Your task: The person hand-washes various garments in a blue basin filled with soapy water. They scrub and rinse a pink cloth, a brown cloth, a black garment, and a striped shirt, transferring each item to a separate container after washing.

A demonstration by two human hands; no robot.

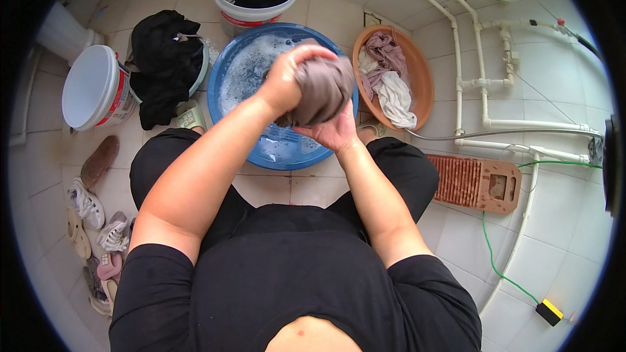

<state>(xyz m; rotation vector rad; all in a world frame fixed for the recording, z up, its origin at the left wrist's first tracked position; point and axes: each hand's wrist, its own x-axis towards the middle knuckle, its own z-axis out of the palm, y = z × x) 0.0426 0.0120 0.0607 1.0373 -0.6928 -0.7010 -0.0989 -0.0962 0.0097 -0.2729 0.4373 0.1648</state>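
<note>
A bunched grey-brown cloth (321, 91) is held up between my two hands, over the right half of a blue basin (218, 127). My left hand (285, 81) grips the cloth from its upper left, fingers curled over the top. From below and to the right, my right hand (336, 132) cups it, with the thumb pointing left along its underside. Soapy water (251, 68) with white foam fills the basin beneath. The cloth and the left fingers are a little blurred, and the kind of garment cannot be made out.
An orange-brown basin (424, 85) with pink and white laundry stands right. Behind is a white bucket (225, 3) with dark clothes; left are black clothes (166, 58) and a white bucket (88, 88). A brown washboard (499, 186), wall pipes (460, 45) and several shoes (85, 202) lie around.
</note>
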